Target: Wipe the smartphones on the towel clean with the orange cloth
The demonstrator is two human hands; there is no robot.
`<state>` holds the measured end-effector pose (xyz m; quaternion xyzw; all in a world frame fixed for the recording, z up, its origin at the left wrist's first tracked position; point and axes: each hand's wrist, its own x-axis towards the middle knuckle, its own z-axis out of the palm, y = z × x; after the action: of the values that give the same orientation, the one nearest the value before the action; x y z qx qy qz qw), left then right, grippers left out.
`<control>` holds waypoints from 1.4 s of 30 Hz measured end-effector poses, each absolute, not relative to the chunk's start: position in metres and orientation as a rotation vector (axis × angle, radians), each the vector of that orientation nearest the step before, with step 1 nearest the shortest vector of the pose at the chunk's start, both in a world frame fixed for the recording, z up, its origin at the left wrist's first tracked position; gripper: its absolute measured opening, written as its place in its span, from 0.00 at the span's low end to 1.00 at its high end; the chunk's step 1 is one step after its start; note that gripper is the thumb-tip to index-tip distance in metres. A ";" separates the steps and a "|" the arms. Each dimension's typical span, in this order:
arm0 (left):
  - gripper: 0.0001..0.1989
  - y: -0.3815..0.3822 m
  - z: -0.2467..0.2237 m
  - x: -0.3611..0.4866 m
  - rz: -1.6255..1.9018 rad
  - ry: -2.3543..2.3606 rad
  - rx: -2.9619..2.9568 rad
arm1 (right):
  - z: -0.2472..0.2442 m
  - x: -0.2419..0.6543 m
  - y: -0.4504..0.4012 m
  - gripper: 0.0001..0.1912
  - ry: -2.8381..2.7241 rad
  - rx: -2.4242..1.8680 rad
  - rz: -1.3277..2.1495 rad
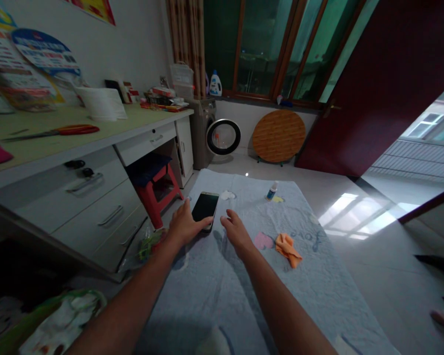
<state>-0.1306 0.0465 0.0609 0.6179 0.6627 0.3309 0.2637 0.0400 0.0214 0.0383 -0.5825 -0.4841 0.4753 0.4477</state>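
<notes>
My left hand (186,223) grips a smartphone (206,205) by its lower left side, with the thumb across the bottom of the dark screen. Just right of the phone is my right hand (237,232), its fingers bent loosely and apart, holding nothing. Both hands are over a pale blue blanket (259,301) with printed shapes. Farther back on the blanket stands a small bottle (271,192) with a white cap and a blue label. A crumpled orange cloth (287,250) lies to the right of my right hand.
Along the left runs a desk (140,116) with scissors (70,130) and a toilet paper roll (99,103). A red stool (153,190) is tucked under it. Behind are a washing machine with its door (223,137) open and a round wooden tabletop (279,135).
</notes>
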 end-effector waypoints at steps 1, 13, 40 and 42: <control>0.52 0.041 0.063 -0.126 0.830 1.884 1.798 | 0.041 0.053 0.014 0.28 -1.260 -1.456 1.151; 0.44 0.032 0.066 -0.098 0.517 2.283 1.953 | 0.023 0.213 -0.039 0.16 -1.727 -1.868 -0.104; 0.43 -0.009 0.035 0.008 0.619 1.695 2.130 | -0.002 0.217 -0.051 0.12 -1.752 -1.918 0.016; 0.39 -0.004 0.028 0.015 0.608 1.782 2.116 | -0.001 0.216 -0.050 0.12 -1.727 -1.881 0.068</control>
<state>0.0155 -0.0036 0.0283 0.7382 0.6215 0.2123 0.1541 0.2156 -0.0501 -0.0012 -0.7049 -0.6472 0.0256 0.2891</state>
